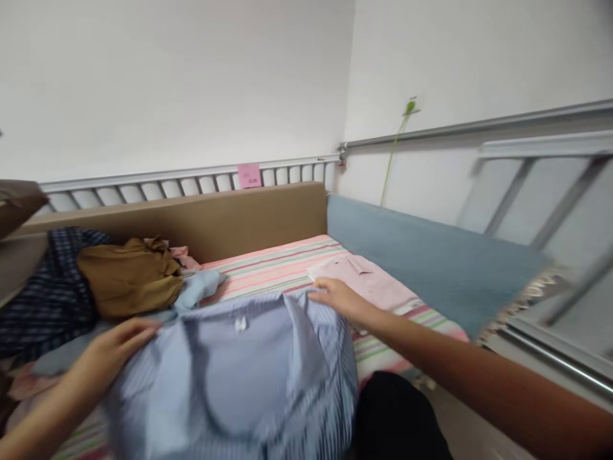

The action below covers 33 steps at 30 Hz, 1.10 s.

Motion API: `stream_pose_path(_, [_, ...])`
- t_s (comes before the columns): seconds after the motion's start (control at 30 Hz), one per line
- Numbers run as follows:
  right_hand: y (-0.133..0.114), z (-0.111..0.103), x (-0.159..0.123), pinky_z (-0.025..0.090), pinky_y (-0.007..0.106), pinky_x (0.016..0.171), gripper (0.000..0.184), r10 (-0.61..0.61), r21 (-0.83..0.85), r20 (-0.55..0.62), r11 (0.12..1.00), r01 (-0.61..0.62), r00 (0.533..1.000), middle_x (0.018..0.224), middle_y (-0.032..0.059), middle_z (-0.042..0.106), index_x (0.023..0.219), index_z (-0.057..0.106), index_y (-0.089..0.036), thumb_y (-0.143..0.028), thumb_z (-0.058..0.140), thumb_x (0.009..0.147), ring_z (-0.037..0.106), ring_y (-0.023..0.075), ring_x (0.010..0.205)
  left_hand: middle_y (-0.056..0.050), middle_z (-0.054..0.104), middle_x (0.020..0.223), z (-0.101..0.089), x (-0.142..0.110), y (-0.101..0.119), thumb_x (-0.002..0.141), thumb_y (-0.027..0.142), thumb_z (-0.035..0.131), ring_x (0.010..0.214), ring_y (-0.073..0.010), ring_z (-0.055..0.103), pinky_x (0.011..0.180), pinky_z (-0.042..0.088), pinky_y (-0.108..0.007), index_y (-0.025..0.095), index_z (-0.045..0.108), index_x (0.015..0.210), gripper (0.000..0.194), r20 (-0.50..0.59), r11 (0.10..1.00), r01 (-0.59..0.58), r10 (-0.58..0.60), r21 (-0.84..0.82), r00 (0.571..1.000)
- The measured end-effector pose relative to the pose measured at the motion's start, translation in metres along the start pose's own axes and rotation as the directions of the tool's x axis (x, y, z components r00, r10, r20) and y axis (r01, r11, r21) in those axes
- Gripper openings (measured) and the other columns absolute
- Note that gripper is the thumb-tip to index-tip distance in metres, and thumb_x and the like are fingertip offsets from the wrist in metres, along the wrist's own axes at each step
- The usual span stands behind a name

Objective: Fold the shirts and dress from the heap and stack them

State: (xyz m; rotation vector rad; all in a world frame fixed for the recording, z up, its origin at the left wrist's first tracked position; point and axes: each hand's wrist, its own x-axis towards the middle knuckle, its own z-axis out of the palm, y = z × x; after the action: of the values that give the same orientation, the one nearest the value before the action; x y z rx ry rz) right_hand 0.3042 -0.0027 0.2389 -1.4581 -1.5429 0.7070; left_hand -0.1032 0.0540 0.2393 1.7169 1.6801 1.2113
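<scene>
Though blurry, blue shirt (244,383) between both hands (125,342) (338,298)

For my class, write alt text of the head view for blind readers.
A person's left hand and right hand hold a blue striped shirt by the shoulders over striped bedding. A folded pink shirt lies to the right, heaped clothes to the left.

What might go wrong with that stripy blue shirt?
Two things, maybe. The right hand, at one shoulder of the blue shirt, is close to the pink shirt lying on the bed, so it might brush and rumple it. The left hand, at the other shoulder, is near the heap of clothes, so a wide swing might mess that up.
</scene>
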Motion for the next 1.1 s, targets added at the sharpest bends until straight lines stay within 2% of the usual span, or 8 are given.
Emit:
stream_pose_path(0.1, [-0.021, -0.005, 0.098, 0.039, 0.027, 0.071, 0.012, -0.168, -0.218, -0.183, 0.968, 0.127, 0.969, 0.067, -0.0004, 0.059, 0.058, 0.055, -0.018, -0.019, 0.065, 0.065, 0.054, 0.0161, 0.073, 0.002, 0.069, 0.077, -0.007, 0.072, 0.033, 0.058, 0.059, 0.063, 0.081, -0.0133, 0.059, 0.082, 0.043, -0.028, 0.015, 0.069, 0.076, 0.047, -0.035, 0.964, -0.226, 0.233, 0.139, 0.972])
stream_pose_path(0.23, [-0.116, -0.052, 0.191, 0.038, 0.03, 0.079, 0.013, -0.421, -0.353, -0.459, 0.895, 0.274, 0.782, 0.083, 0.0035, 0.063, 0.073, 0.058, -0.011, -0.023, 0.062, 0.072, 0.056, 0.0168, 0.085, 0.003, 0.064, 0.075, -0.046, 0.168, 0.135, 0.07, 0.048, 0.044, 0.082, -0.0116, 0.059, 0.073, 0.04, -0.029, 0.001, 0.064, 0.099, 0.059, -0.301, 0.902, -0.239, 0.355, 0.359, 0.885])
stream_pose_path(0.37, [-0.202, -0.096, 0.208, 0.034, 0.03, 0.082, 0.028, -0.592, -0.455, -0.554, 0.804, 0.383, 0.585, 0.093, 0.0049, 0.063, 0.074, 0.054, -0.006, -0.031, 0.044, 0.081, 0.053, 0.0142, 0.094, -0.004, 0.062, 0.082, -0.087, 0.2, 0.222, 0.074, 0.039, 0.014, 0.087, -0.0135, 0.059, 0.067, 0.033, -0.027, -0.016, 0.054, 0.1, 0.073, -0.457, 0.822, -0.298, 0.529, 0.485, 0.716])
stream_pose_path(0.53, [-0.213, -0.103, 0.177, 0.036, 0.025, 0.079, 0.021, -0.68, -0.484, -0.564, 0.732, 0.479, 0.469, 0.087, 0.0009, 0.063, 0.077, 0.053, -0.009, -0.03, 0.051, 0.081, 0.051, 0.0087, 0.083, -0.005, 0.068, 0.089, -0.089, 0.177, 0.232, 0.076, 0.046, 0.04, 0.081, -0.0063, 0.057, 0.075, 0.04, -0.024, -0.013, 0.056, 0.097, 0.065, -0.547, 0.779, -0.479, 0.626, 0.405, 0.555])
stream_pose_path(0.63, [-0.17, -0.082, 0.141, 0.039, 0.026, 0.074, 0.012, -0.716, -0.464, -0.517, 0.695, 0.549, 0.47, 0.078, -0.0014, 0.062, 0.076, 0.055, -0.014, -0.026, 0.058, 0.08, 0.053, 0.0114, 0.075, -0.004, 0.068, 0.088, -0.07, 0.145, 0.192, 0.078, 0.051, 0.046, 0.075, -0.0067, 0.055, 0.075, 0.043, -0.024, -0.003, 0.061, 0.1, 0.06, -0.506, 0.777, -0.503, 0.629, 0.379, 0.59])
stream_pose_path(0.87, [0.028, 0.022, 0.021, 0.041, 0.027, 0.071, 0.009, -0.364, -0.264, -0.038, 0.902, 0.342, 0.931, 0.08, 0.0003, 0.063, 0.081, 0.058, -0.02, -0.024, 0.05, 0.08, 0.057, 0.0164, 0.077, -0.004, 0.071, 0.084, 0.015, 0.046, -0.041, 0.071, 0.048, 0.053, 0.08, -0.0198, 0.063, 0.077, 0.049, -0.029, 0.021, 0.069, 0.084, 0.034, 0.048, 0.895, -0.382, 0.381, 0.23, 0.923])
stream_pose_path(0.97, [0.107, 0.067, -0.022, 0.041, 0.029, 0.072, 0.011, -0.185, -0.328, 0.061, 0.924, 0.195, 0.981, 0.08, 0.0025, 0.064, 0.078, 0.059, -0.021, -0.02, 0.048, 0.078, 0.057, 0.0186, 0.079, -0.007, 0.072, 0.077, 0.059, -0.006, -0.135, 0.071, 0.04, 0.049, 0.074, -0.0235, 0.064, 0.073, 0.05, -0.034, 0.023, 0.071, 0.079, 0.029, 0.191, 0.909, -0.264, 0.211, 0.324, 0.959])
stream_pose_path(1.1, [0.167, 0.099, -0.064, 0.041, 0.03, 0.074, 0.012, -0.054, -0.386, 0.061, 0.919, 0.074, 0.997, 0.08, 0.0027, 0.063, 0.074, 0.059, -0.022, -0.02, 0.047, 0.077, 0.056, 0.0196, 0.083, -0.007, 0.072, 0.082, 0.099, -0.066, -0.198, 0.075, 0.033, 0.044, 0.081, -0.0236, 0.064, 0.08, 0.049, -0.035, 0.024, 0.072, 0.078, 0.029, 0.323, 0.905, -0.247, 0.131, 0.348, 0.937])
